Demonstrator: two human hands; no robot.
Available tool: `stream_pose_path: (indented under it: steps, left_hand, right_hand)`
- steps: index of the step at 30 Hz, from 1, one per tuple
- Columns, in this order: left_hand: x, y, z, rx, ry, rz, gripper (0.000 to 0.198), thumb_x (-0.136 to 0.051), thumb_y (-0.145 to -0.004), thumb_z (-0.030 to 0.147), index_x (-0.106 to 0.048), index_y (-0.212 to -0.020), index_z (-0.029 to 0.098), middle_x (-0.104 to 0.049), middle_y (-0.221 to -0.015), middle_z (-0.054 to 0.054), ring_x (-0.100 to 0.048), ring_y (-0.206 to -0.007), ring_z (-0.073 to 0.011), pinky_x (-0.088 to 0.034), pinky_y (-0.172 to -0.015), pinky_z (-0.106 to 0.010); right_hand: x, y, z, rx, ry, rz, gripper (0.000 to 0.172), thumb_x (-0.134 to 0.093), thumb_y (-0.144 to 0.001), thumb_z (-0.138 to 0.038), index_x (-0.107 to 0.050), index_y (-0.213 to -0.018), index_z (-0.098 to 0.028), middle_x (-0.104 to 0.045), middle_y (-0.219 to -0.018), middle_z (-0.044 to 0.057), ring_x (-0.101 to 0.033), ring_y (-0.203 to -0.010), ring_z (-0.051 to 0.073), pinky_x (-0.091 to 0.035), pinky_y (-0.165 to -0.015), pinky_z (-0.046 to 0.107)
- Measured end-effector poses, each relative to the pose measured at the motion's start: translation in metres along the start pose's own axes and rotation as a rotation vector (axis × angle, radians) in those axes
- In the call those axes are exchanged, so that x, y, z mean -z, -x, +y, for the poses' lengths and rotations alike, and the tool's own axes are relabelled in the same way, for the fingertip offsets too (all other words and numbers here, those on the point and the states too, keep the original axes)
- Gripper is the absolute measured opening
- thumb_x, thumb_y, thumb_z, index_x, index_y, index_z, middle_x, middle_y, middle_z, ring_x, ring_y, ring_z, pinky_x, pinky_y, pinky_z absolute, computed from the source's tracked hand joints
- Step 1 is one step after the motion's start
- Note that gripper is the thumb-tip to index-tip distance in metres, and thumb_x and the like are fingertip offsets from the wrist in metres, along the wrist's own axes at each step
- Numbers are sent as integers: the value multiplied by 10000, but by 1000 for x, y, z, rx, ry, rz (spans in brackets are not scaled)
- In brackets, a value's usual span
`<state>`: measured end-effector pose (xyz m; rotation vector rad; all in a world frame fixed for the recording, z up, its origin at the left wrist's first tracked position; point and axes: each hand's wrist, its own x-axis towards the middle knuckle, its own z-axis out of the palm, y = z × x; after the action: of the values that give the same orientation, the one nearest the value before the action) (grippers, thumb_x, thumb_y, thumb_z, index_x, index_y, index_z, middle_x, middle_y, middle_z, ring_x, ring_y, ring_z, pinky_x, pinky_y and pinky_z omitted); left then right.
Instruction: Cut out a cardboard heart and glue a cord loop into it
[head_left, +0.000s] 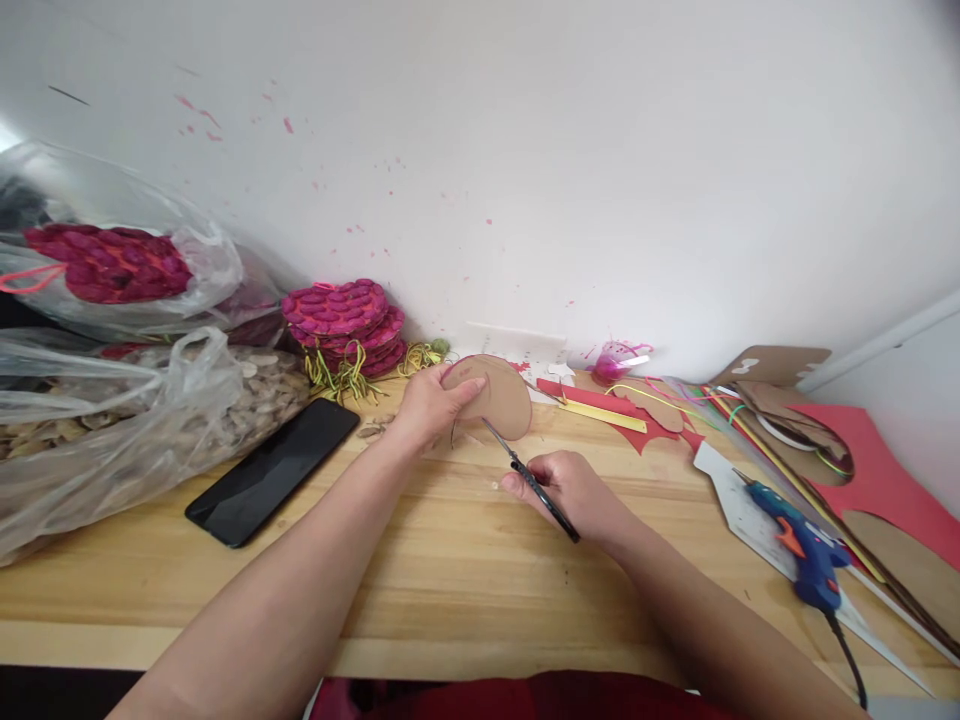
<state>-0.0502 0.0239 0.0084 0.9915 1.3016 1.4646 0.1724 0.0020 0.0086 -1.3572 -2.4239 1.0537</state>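
Observation:
My left hand [433,403] is closed on a rounded brown cardboard piece [496,397], holding it tilted just above the wooden table [420,560]. My right hand [574,492] grips black-handled scissors [529,478], whose blades point up and left into the lower edge of the cardboard. Both forearms reach in from the bottom of the view. Small cardboard offcuts [373,430] lie on the table beside my left wrist.
A black phone [274,470] lies left of my arm. Plastic bags [112,420] of materials fill the left side. A stack of magenta woven discs [343,318] stands by the wall. A blue glue gun [802,545], red paper [885,480] and cardboard sheets lie at the right.

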Motion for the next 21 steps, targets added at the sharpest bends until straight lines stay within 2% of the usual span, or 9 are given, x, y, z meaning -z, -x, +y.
stream_pose_path:
  steps: [4,9,15,21]
  left_hand:
    - [0,-1,1,26,70,60,566,-868,-587,488,-737,-1011,137,-754,-884,-74,-649,-654,-165,-483,-532,-237]
    - [-1,1,9,44,99,138,550,-857,-569,529,-715,-918,129,-645,-656,-6,-494,-472,-90,-319,-393,-187]
    - [-5,7,14,81,117,76,566,-863,-553,548,-718,-908,131,-618,-626,7,-456,-473,-75,-276,-383,-179]
    - [-9,13,15,96,112,25,531,-858,-601,530,-741,-944,142,-642,-641,4,-438,-458,-66,-264,-389,-188]
  right_hand:
    - [4,1,1,36,-31,-9,510,-695,-795,-541,-419,-557,-184,-303,-575,-49,-261,-557,95,-195,-485,237]
    - [12,-2,8,54,-234,265,520,-726,-783,-537,-394,-574,-195,-340,-533,-59,-321,-496,84,-235,-456,224]
    - [22,-13,21,-99,-613,410,451,-741,-760,-584,-515,-683,-201,-517,-537,-40,-490,-407,116,-387,-393,235]
    - [28,-14,17,-89,-730,424,472,-752,-755,-577,-510,-639,-188,-537,-532,-31,-521,-390,107,-403,-386,228]
